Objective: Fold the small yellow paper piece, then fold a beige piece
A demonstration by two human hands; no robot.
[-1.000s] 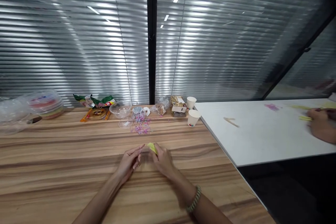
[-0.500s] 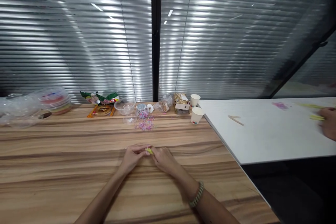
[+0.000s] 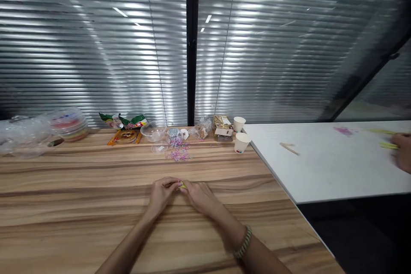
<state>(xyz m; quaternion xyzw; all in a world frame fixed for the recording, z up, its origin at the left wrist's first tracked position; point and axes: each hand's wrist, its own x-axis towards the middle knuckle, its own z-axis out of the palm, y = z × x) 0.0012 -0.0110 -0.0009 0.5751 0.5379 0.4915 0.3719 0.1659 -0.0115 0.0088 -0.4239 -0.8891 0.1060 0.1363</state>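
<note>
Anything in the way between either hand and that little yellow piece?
Nothing visible. The right hand grips the yellow piece, and the left hand's fingertips are right beside it; contact there is too small to tell. The scattered pink bits lie beyond both hands.

Louvered blinds (image 3: 272, 51) behind dark-framed glass and two plain adjoining tabletops (image 3: 96, 205) suggest an office-like room.
</note>
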